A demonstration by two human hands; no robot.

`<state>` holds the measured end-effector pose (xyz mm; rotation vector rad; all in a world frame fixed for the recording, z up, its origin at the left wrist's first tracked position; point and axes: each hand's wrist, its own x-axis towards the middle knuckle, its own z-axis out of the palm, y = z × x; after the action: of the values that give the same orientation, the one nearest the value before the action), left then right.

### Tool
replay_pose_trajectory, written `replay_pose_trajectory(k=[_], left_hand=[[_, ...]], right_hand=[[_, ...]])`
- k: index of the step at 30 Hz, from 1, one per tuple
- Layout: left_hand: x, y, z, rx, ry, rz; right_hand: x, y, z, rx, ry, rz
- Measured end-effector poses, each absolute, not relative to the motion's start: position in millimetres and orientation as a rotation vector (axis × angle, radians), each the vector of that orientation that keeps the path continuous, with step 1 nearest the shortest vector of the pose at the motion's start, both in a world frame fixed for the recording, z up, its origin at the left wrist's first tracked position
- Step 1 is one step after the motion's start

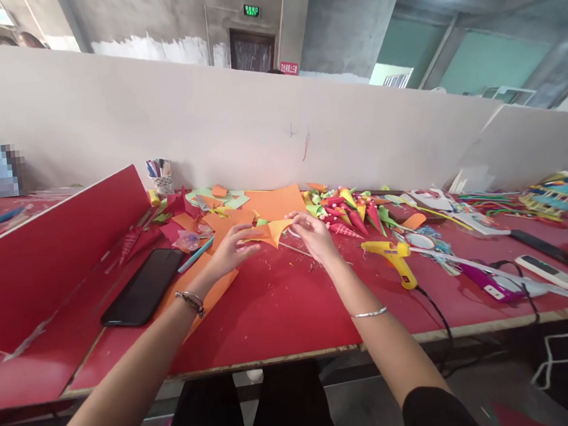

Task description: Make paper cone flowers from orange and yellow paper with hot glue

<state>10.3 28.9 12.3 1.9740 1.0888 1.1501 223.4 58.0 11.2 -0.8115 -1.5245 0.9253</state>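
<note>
Bare forearms [115, 390] come nearest, left of the glue gun [393, 256]. Far left of it lies a phone [143, 287]; next, the left hand [234, 248], narrow, grip unclear, and the right hand [311, 234], pinching, meet the orange paper [273, 231], bent but seemingly unjoined. Rolled cones [359, 212] heap behind the gun; red tabletop [284, 320] spans from its left to the front edge.

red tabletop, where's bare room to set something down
Widest: the red tabletop between the orange sheet and the yellow glue gun, along the front edge. Narrower: the strip between the black phone and the red divider board. Crowded: the back, with paper scraps and paper cones, and the right side.
</note>
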Motion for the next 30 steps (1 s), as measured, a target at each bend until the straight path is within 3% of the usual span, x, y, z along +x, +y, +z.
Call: replay_pose_trajectory(k=[9, 18, 21, 30], left_hand=[[9, 35, -7, 1.788, 1.117, 1.353], [35, 17, -9, 1.123, 0.939, 1.401], [41, 12, -8, 1.138, 0.996, 1.239], [28, 17, -8, 1.322, 0.929, 1.219]], right_hand=[[219, 58, -18, -0.920, -1.544, 1.080], [204, 48, -24, -0.949, -1.485, 1.066], [201, 43, -20, -0.908, -1.575, 1.072], [204, 41, -16, -0.857, -1.731, 1.045]])
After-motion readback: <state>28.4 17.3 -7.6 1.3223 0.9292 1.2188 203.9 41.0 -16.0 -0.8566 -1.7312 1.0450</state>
